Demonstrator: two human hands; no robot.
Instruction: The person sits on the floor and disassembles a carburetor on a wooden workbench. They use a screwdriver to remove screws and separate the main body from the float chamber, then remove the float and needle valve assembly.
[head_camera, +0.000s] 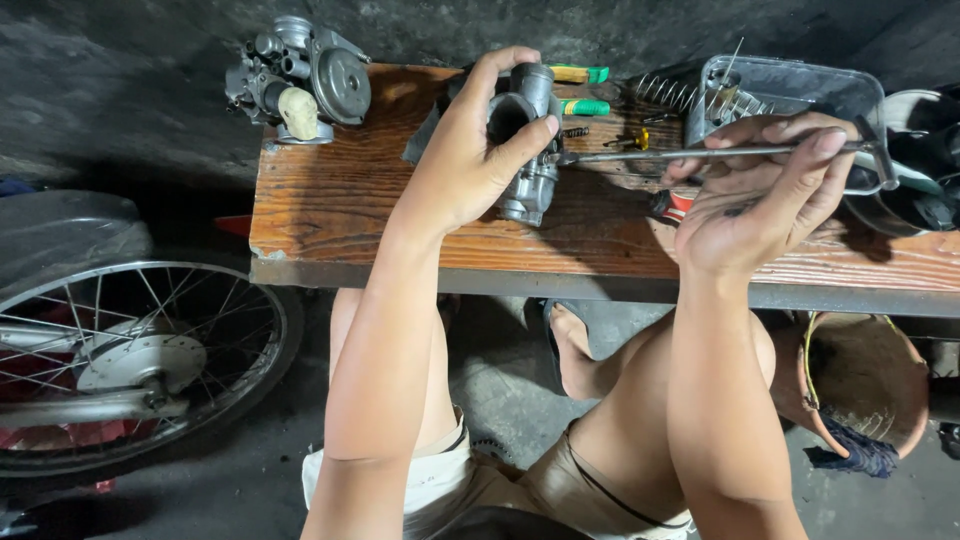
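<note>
Carburetor steadied on the bench, T-handle driver lined up at its side.

My left hand (465, 160) wraps the metal carburetor (527, 140), holding it upright on the wooden bench (330, 200) so its side faces the tool; thumb and fingers are curled tight around the body. My right hand (765, 190) closes on the long T-handle driver (700, 153), fingers pinching the shaft near the handle, keeping it level with its tip touching the carburetor. A second carburetor (300, 75) sits at the bench corner, a plastic tray (790, 85) behind.
</note>
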